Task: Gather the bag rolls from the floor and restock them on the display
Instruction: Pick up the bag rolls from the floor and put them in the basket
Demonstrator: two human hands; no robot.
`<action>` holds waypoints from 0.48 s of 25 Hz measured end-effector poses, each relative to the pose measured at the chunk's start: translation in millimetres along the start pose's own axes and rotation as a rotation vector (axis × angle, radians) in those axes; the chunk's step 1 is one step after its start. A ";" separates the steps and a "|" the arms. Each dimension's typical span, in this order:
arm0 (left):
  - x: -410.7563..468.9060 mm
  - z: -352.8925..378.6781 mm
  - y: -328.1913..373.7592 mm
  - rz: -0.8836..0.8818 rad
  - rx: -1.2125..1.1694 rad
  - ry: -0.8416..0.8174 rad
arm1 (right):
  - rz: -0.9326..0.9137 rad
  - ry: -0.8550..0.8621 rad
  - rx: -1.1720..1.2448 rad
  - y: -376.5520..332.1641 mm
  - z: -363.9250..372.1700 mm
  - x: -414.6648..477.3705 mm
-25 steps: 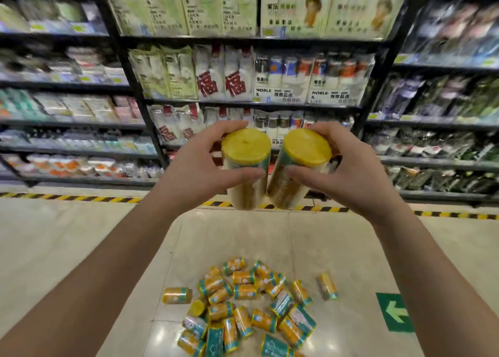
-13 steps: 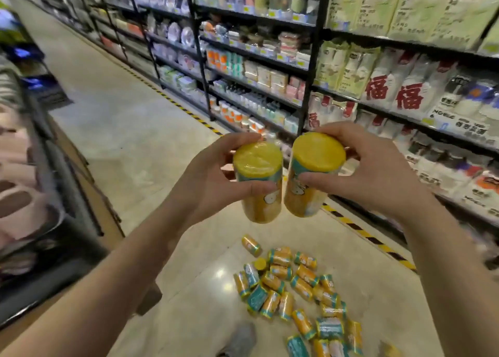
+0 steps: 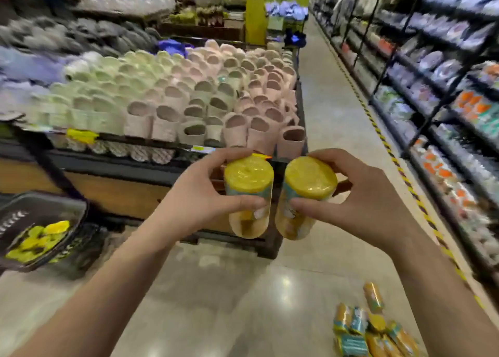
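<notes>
Store aisle flooring [image 3: 205, 289] runs between a dark basket [image 3: 40, 229] of yellow rolls at far left, a slipper display [image 3: 189, 100] behind, and stocked shelving [image 3: 432, 86] at right. Left hand [image 3: 194, 202] has its grip closed around one upright yellow-capped bag roll [image 3: 248, 194]; just beside it, right hand [image 3: 361, 197] grips a second roll [image 3: 305, 197]. Remaining rolls [image 3: 370, 329] lie heaped on the floor at lower right.
</notes>
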State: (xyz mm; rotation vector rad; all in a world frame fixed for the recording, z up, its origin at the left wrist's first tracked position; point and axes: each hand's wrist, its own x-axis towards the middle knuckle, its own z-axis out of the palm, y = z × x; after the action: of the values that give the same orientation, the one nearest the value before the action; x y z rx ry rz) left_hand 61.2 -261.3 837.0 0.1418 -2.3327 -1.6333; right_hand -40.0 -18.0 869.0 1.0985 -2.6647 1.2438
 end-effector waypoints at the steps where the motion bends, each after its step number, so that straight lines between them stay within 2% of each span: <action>1: -16.0 -41.3 -15.1 -0.020 -0.001 0.056 | -0.043 -0.046 0.011 -24.6 34.9 19.5; 8: -116.2 -275.5 -96.4 -0.147 0.103 0.398 | -0.264 -0.365 0.161 -185.1 263.0 125.1; 12: -166.9 -367.2 -118.9 -0.232 0.149 0.556 | -0.366 -0.537 0.217 -262.6 359.4 170.0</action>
State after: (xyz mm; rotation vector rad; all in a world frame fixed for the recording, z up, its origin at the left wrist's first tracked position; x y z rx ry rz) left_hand 316.9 -594.3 812.3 0.8129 -2.0455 -1.2885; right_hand 86.8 -476.7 846.3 2.1023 -2.4907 1.3311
